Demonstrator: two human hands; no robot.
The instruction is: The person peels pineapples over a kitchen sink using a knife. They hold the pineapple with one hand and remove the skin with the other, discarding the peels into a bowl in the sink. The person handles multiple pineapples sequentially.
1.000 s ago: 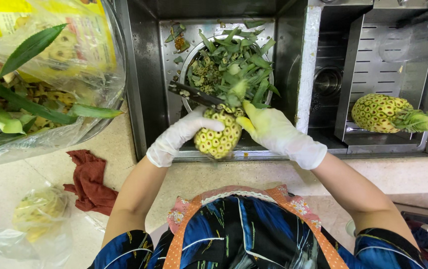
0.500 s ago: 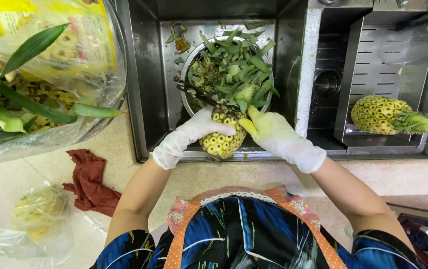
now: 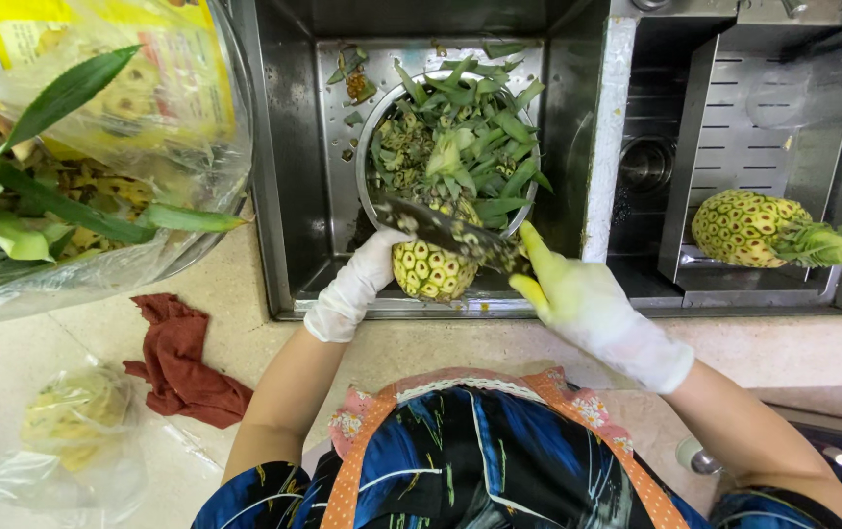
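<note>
Over the near edge of the stainless steel sink point(image 3: 294, 176): a partly peeled yellow pineapple point(image 3: 428, 269), cupped from the left by the white-gloved left hand point(image 3: 357, 284), fingers wrapped around its side. Just right of it, the yellow-stained gloved right hand point(image 3: 578, 299), closed on the handle of a dark-bladed knife point(image 3: 445, 233), blade laid across the top of the fruit (thumb raised along the handle). Directly beyond the fruit, inside the sink, a round metal bowl point(image 3: 370, 147) heaped with green pineapple leaves and peelings. In the sink's right-hand compartment, well apart, a whole unpeeled pineapple point(image 3: 749, 227) lying on its side on a metal rack point(image 3: 735, 118). Left of the sink, on the counter, a clear plastic bag of pineapple scraps point(image 3: 88, 196) and a crumpled dark red cloth point(image 3: 181, 358).
</note>
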